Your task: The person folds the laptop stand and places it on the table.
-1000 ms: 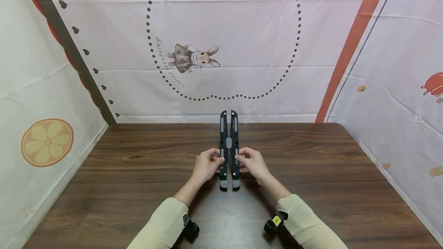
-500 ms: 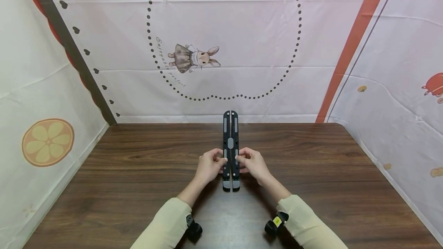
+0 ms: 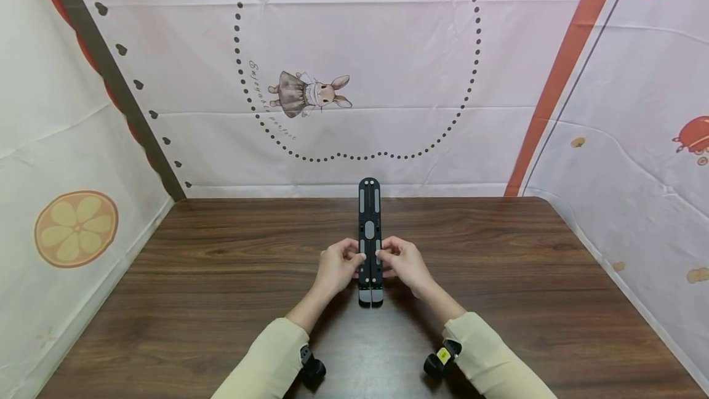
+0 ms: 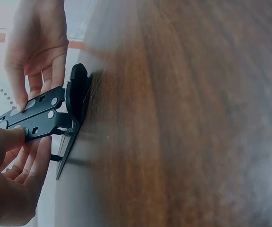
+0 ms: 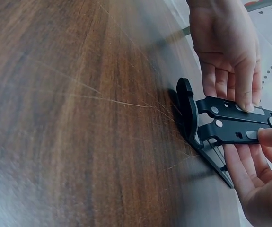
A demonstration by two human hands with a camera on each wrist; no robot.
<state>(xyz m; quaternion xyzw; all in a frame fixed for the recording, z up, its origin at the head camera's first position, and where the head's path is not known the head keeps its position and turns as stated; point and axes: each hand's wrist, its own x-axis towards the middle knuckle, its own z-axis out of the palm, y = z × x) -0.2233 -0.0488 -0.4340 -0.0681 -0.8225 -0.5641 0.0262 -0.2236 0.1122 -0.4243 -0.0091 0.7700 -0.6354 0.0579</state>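
A black folding laptop stand (image 3: 369, 209) with grey pads is upright at the middle of the table, its two long arms lying side by side. From the left, my left hand (image 3: 334, 268) pinches one arm, thumb on top and fingers beneath. My right hand (image 3: 408, 265) grips the other arm the same way. The left wrist view gives the stand (image 4: 41, 111) from the side, with its curved front lips near the tabletop and thin struts below. Part of the stand's underside is hidden by the fingers in the right wrist view.
The brown wood-grain table (image 3: 232, 251) spreads around both hands. Behind it hangs a pale printed cloth (image 3: 388, 66), with more cloth along the left and right sides. A small dark camera sits on each wrist.
The stand's two arms have closed together; the gap between them has narrowed until they meet. My left hand has moved slightly right with its arm, while the right hand has barely moved.
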